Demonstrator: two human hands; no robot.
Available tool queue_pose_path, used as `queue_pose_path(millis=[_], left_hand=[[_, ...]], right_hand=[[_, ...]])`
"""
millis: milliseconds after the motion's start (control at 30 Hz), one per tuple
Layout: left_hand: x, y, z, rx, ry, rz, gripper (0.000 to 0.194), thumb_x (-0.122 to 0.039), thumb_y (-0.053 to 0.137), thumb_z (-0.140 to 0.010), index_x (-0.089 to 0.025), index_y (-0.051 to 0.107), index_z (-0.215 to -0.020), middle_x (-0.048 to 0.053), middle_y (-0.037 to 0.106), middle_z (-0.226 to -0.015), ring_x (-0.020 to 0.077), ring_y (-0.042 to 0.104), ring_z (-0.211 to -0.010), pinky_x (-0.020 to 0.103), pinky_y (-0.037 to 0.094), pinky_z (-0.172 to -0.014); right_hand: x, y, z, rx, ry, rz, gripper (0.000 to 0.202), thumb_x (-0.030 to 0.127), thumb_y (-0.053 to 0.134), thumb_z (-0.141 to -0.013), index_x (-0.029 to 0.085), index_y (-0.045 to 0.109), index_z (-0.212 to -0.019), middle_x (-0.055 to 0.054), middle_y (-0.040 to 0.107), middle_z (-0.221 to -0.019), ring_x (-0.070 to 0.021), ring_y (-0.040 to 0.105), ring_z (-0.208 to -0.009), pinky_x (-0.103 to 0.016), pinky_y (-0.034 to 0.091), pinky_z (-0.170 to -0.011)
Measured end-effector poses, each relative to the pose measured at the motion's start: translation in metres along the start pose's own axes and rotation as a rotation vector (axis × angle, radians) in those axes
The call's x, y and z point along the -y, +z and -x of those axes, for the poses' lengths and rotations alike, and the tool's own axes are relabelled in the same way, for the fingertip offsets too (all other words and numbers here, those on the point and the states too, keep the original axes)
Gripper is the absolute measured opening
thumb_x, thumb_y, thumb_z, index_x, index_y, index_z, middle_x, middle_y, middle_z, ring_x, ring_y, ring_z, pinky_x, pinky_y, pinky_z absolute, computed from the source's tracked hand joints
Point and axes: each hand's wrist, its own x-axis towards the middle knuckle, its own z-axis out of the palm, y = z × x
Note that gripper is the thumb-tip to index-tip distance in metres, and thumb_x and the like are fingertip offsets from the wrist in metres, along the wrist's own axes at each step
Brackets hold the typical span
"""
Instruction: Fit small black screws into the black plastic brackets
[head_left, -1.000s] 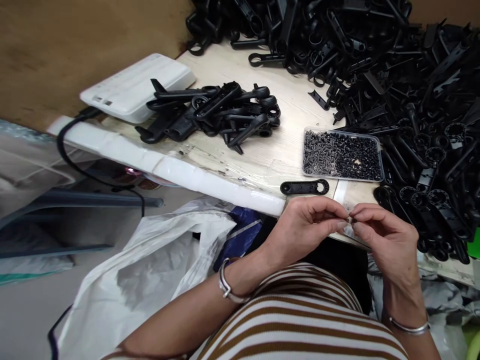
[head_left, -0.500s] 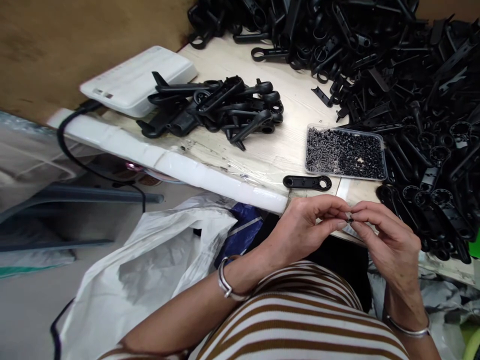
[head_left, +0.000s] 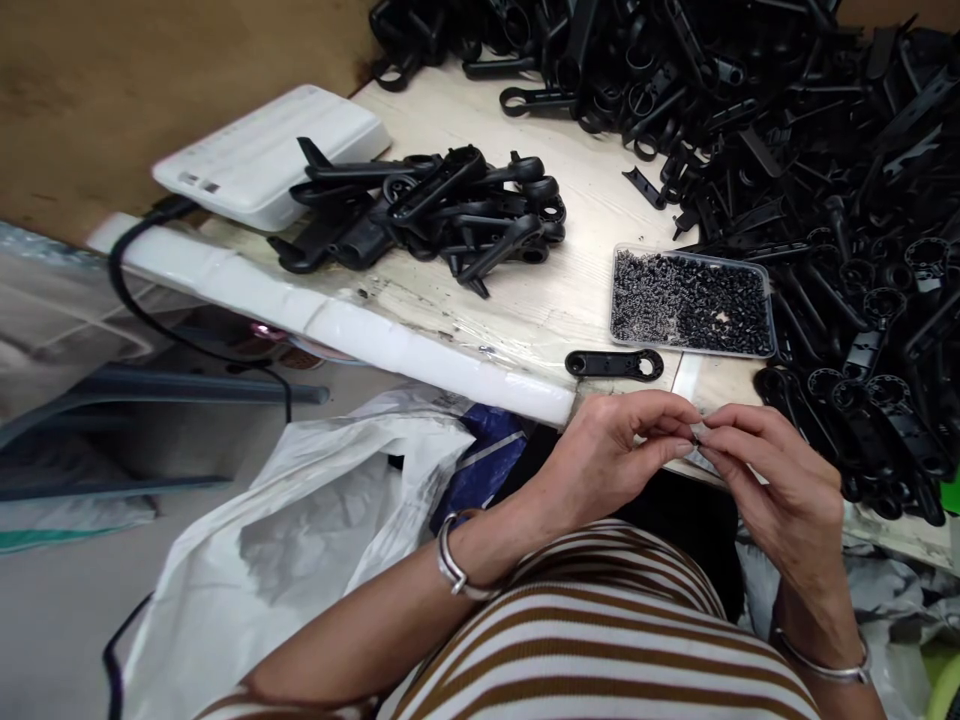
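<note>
Fingertips of my left hand (head_left: 611, 455) and my right hand (head_left: 784, 485) meet at the table's front edge, both pinched around a tiny dark part (head_left: 697, 441). Its shape is mostly hidden by the fingers. Just beyond my left hand lies a flat black link-shaped piece (head_left: 613, 365) with a round hole at its right end. Behind my hands stands a clear plastic box (head_left: 690, 302), holding many small dark and metallic parts.
A large heap of black plastic parts (head_left: 750, 130) covers the back and right. Left of centre, a smaller pile (head_left: 435, 215) rests against a white device (head_left: 274, 150) with a black cable (head_left: 124, 285). White padding (head_left: 330, 318) lines the table edge above a white sack (head_left: 300, 540).
The fingers of my right hand have shifted slightly around the tiny part, and less of it shows now. My left hand has barely moved.
</note>
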Motion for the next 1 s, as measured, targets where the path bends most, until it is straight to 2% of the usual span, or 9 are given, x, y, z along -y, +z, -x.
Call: queue_pose_path(millis=[300, 700, 867, 1000], left_hand=[[0.0021, 0.0019, 0.0011, -0.023, 0.021, 0.013, 0.011, -0.007, 0.067, -0.078, -0.014, 0.071, -0.086, 0.001, 0.074, -0.080, 0.0116, 0.070, -0.075, 0.016, 0.053, -0.070], [-0.0004, 0.0015, -0.0003, -0.011, 0.027, -0.011, 0.013, -0.006, 0.067, -0.078, -0.014, 0.072, -0.086, 0.001, 0.073, -0.078, 0.0109, 0.069, -0.074, 0.016, 0.050, -0.067], [-0.0008, 0.0023, -0.0008, -0.011, 0.034, -0.019, 0.014, -0.005, 0.067, -0.078, -0.014, 0.072, -0.086, 0.001, 0.074, -0.081, 0.0108, 0.069, -0.076, 0.016, 0.050, -0.069], [0.0000, 0.0030, 0.0001, -0.021, 0.011, -0.002, 0.012, -0.007, 0.068, -0.078, -0.014, 0.072, -0.086, 0.001, 0.074, -0.080, 0.0116, 0.069, -0.075, 0.017, 0.052, -0.069]], right_hand=[[-0.0013, 0.0042, 0.0022, -0.068, 0.018, -0.001, 0.028, 0.000, 0.066, -0.083, 0.021, 0.067, -0.101, -0.001, 0.068, -0.094, -0.0112, 0.065, -0.088, -0.022, 0.054, -0.081], [-0.0038, 0.0034, 0.0021, -0.012, 0.158, -0.170, 0.025, 0.003, 0.063, -0.086, 0.025, 0.068, -0.096, 0.002, 0.071, -0.093, -0.0103, 0.067, -0.087, -0.020, 0.055, -0.079], [-0.0039, 0.0044, 0.0010, -0.047, 0.211, -0.149, 0.018, 0.008, 0.066, -0.085, 0.024, 0.069, -0.092, 0.001, 0.072, -0.089, -0.0120, 0.068, -0.083, -0.022, 0.056, -0.075], [-0.0021, 0.0032, 0.0000, -0.059, 0.160, -0.104, 0.019, 0.007, 0.066, -0.084, 0.024, 0.071, -0.093, 0.000, 0.073, -0.088, -0.0146, 0.070, -0.080, -0.026, 0.058, -0.074]])
